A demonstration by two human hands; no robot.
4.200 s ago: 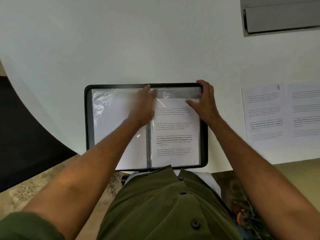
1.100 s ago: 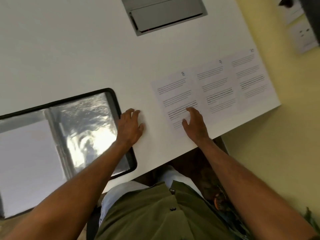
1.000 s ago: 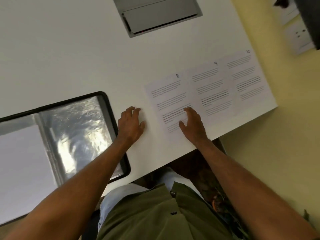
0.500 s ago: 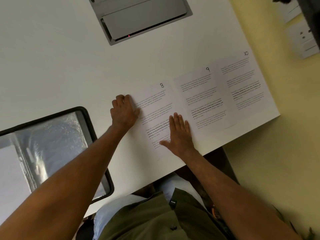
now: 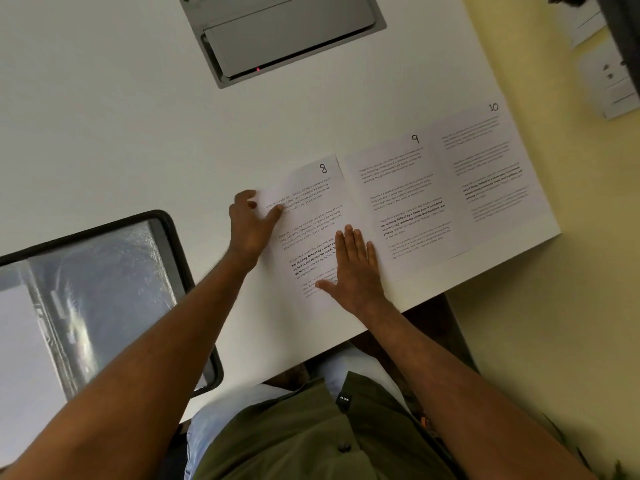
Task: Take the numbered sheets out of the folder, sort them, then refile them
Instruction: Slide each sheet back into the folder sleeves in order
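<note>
- Sheet 8 (image 5: pixel 311 216) has its upper-left corner lifted, pinched by the left hand (image 5: pixel 251 220), which half a second ago only rested at that edge.
- Right hand (image 5: pixel 353 268) stays flat, fingers straight, pressing the sheet's lower right.
- Sheet 9 (image 5: pixel 405 195) and sheet 10 (image 5: pixel 491 168) lie beside it; the open folder (image 5: pixel 173 237) lies left.

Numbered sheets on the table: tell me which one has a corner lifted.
The sheet marked 8, leftmost of the three. The left hand pinches its raised top-left corner while the right hand presses it flat. Sheets 9 and 10 lie untouched.
</note>
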